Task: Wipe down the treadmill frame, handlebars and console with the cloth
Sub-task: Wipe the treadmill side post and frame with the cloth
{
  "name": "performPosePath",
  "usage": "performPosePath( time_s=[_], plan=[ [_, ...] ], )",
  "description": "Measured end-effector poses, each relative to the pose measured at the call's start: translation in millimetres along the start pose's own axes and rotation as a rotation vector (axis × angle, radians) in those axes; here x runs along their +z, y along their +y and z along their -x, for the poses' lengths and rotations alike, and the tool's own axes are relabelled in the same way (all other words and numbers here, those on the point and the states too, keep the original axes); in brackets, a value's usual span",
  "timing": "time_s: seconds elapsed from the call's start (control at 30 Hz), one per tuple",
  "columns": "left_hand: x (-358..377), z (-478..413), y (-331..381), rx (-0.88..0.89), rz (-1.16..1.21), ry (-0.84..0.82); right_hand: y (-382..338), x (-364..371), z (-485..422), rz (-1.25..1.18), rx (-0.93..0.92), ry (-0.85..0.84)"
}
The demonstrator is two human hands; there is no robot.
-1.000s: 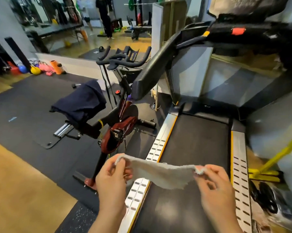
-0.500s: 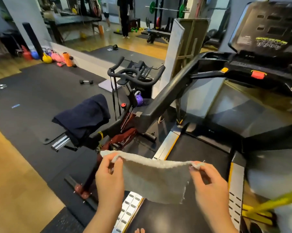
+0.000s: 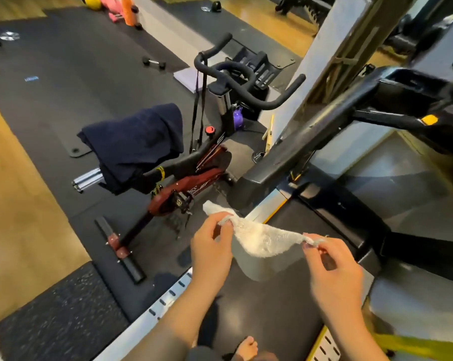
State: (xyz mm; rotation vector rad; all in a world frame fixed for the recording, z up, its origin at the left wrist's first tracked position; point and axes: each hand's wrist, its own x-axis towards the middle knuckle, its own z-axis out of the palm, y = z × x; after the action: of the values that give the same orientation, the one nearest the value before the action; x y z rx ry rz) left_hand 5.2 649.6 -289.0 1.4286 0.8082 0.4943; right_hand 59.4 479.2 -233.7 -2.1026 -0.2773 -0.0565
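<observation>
I hold a white terry cloth point(image 3: 261, 242) stretched between both hands above the black treadmill belt point(image 3: 277, 303). My left hand point(image 3: 211, 246) pinches its left corner; my right hand point(image 3: 334, 272) pinches its right corner. The cloth sags between them. The treadmill's black left handlebar point(image 3: 306, 142) slopes up to the right, its lower end just beyond the cloth. A yellow-tipped grip point(image 3: 428, 119) juts from the frame at upper right. The console is out of view. The silver side rail point(image 3: 168, 300) runs under my left forearm.
A red and black spin bike point(image 3: 194, 178) stands left of the treadmill, a dark blue towel point(image 3: 136, 142) draped over its saddle. A dumbbell point(image 3: 153, 62) and foam rollers lie on the black mat beyond. A grey pillar point(image 3: 332, 61) rises behind the handlebar. My bare foot point(image 3: 247, 347) rests on the belt.
The view has tilted down and left, so the console left the frame. My hands stay on the cloth's corners, and the cloth now hangs looser and more bunched.
</observation>
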Motion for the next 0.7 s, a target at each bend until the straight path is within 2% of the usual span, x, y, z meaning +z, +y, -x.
performPosePath(
  time_s=[0.13, 0.27, 0.47, 0.7],
  plan=[
    [41.4, -29.1, -5.2, 0.07, -0.087, 0.007, 12.0, 1.5, -50.2, 0.02, -0.018, -0.026],
    [84.8, -52.8, -12.0, 0.089, -0.157, 0.104, 20.4, -3.0, -105.9, 0.032, -0.044, -0.102],
    [151.5, -49.3, 4.9, -0.052, 0.064, 0.287, 46.5, -4.0, -168.8, 0.053, -0.12, -0.335],
    [171.4, -45.6, -7.9, -0.057, -0.292, 0.208, 62.8, 13.9, -199.0, 0.031, -0.192, -0.61]
  ],
)
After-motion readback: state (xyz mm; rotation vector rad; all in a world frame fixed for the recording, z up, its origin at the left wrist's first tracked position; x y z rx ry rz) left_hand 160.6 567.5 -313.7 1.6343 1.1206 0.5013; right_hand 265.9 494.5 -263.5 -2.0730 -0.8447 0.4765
